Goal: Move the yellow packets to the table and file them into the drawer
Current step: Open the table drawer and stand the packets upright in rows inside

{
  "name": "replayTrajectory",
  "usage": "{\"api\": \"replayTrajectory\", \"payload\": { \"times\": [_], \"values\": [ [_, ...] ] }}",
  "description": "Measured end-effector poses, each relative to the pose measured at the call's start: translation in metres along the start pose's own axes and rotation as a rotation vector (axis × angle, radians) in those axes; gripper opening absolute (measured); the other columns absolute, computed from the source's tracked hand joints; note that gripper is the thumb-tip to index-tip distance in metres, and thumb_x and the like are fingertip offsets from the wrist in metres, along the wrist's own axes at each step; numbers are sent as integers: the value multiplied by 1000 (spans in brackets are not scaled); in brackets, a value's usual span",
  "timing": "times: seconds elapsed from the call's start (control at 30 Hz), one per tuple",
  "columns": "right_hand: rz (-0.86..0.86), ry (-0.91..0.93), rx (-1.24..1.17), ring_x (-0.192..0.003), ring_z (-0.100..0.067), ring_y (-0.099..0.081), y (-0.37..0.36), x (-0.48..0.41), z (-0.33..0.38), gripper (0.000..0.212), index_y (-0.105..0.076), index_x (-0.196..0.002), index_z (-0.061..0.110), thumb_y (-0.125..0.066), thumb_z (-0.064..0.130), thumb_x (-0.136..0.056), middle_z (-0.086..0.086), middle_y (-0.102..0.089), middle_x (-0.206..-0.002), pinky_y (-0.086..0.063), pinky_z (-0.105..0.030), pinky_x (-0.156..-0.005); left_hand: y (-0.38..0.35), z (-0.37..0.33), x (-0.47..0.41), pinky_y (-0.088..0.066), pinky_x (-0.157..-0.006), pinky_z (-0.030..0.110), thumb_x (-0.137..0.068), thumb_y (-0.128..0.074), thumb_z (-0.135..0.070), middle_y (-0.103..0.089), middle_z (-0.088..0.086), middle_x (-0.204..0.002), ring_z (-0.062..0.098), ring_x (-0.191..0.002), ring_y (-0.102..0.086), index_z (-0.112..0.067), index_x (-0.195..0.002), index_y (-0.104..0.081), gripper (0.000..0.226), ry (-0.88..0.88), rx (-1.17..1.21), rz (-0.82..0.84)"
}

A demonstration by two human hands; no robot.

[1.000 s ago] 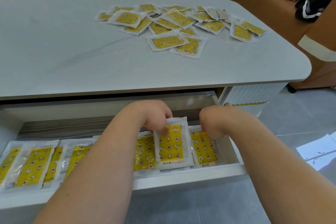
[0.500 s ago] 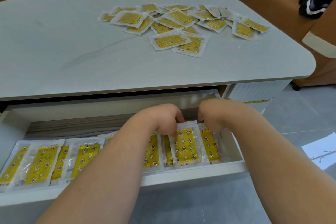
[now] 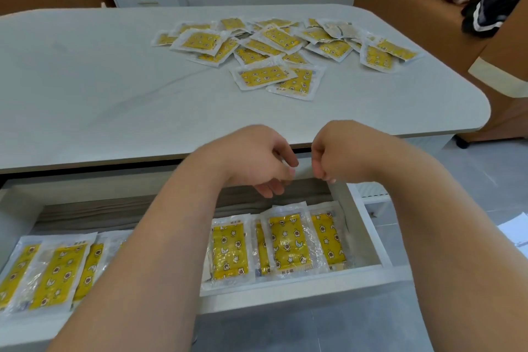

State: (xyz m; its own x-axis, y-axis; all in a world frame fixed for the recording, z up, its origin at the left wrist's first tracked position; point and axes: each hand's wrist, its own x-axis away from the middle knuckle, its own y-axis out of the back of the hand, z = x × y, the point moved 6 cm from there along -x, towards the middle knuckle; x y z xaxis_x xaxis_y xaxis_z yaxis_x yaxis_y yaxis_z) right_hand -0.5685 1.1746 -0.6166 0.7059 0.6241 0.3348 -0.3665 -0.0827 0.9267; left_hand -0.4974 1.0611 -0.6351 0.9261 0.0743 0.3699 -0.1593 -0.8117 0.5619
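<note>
Fingers point(image 3: 281, 151) curled, left looser, holding nothing, above drawer point(image 3: 314, 283).

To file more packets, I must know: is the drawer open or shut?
Open. The drawer is pulled out below the table, and its inside shows a row of yellow packets.

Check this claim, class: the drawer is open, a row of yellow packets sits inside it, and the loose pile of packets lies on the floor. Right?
One detail is wrong: the loose pile of packets lies on the table, not the floor; the head view shows it. The drawer is open, a row of yellow packets inside.
</note>
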Motion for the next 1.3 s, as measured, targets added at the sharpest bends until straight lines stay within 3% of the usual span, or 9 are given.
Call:
{"api": "replayTrajectory", "payload": {
  "times": [0.1, 0.23, 0.37, 0.53, 0.67, 0.77, 0.9, 1.1, 1.3],
  "values": [
    [-116, -33, -138, -83, -23, -68, 18, 3, -9, 26, -64, -73, 16, -52, -4, -84, -5, -69, -79, -58, -36, -78, 34, -18, 3, -57, -55, 25, -99, -61, -21, -77, -2, -81, 14, -70, -75, -16, -99, -69, 10, -66, 61, -316],
    [-500, -57, -246, -107, -25, -58, 31, -15, -32, 32, -66, -109, 20, -45, 6, -90, -3, -64, -116, -51, -39, -88, 70, -13, -10, -46, -100, 34, -102, -50, -37, -63, -8, -130, 14, -119, -57, -28, -128, -61, 29, -157, -265, -815],
    [-456, 4, -118, -150, -26, -22, 8, -40, -33, 48, -38, -153, 24, -33, 38, -107, 3, -30, -163, -21, -50, -117, 64, 13, -40, -24, -119, 45, -105, -40, -41, -24, -1, -165, 22, -152, -20, -21, -156, -31, 56, -52, -440, -733],
    [-354, 21, -46, -157, -20, 5, 3, -62, -29, 64, -12, -163, 29, -17, 57, -105, 10, 0, -171, -3, -55, -123, 70, 22, -62, -18, -122, 53, -102, -33, -56, -3, -2, -169, 24, -155, -1, -21, -160, -15, 71, 68, -625, -618],
    [-349, 79, -67, -155, -24, -15, 3, -65, -24, 56, -35, -154, 27, -19, 54, -106, 3, -34, -162, -11, -56, -121, 69, 24, -68, -21, -119, 52, -101, -28, -58, -34, 6, -160, 27, -149, -25, -19, -153, -33, 66, 79, -665, -567],
    [-549, 22, -93, -122, -27, -54, 21, -56, -28, 48, -63, -122, 22, -28, 51, -106, -2, -64, -117, -33, -46, -102, 67, 11, -49, -39, -101, 46, -99, -41, -48, -64, 7, -118, 30, -115, -54, -18, -126, -62, 45, -65, -711, -826],
    [-625, 10, -74, -134, -28, -43, 16, -52, -27, 50, -53, -140, 23, -37, 53, -104, -6, -51, -142, -34, -48, -107, 71, 13, -37, -39, -90, 41, -99, -48, -40, -66, 4, -112, 29, -110, -53, -24, -119, -67, 32, -78, -658, -967],
    [-650, -16, -142, -124, -29, -48, 16, -50, -27, 43, -60, -118, 21, -43, 57, -101, -6, -53, -130, -35, -46, -104, 65, 24, -54, -22, -118, 48, -99, -34, -32, -25, -4, -164, 31, -151, -16, -35, -151, -39, 53, 35, -632, -645],
    [-397, -25, -181, -151, -29, -23, 0, -55, -33, 74, -27, -157, 28, -45, 59, -93, -3, -32, -162, -19, -53, -122, 48, 14, -25, -34, -106, 44, -89, -42, -12, -41, -5, -150, 27, -135, -39, -35, -144, -45, 59, 53, -509, -562]
  ]
}}
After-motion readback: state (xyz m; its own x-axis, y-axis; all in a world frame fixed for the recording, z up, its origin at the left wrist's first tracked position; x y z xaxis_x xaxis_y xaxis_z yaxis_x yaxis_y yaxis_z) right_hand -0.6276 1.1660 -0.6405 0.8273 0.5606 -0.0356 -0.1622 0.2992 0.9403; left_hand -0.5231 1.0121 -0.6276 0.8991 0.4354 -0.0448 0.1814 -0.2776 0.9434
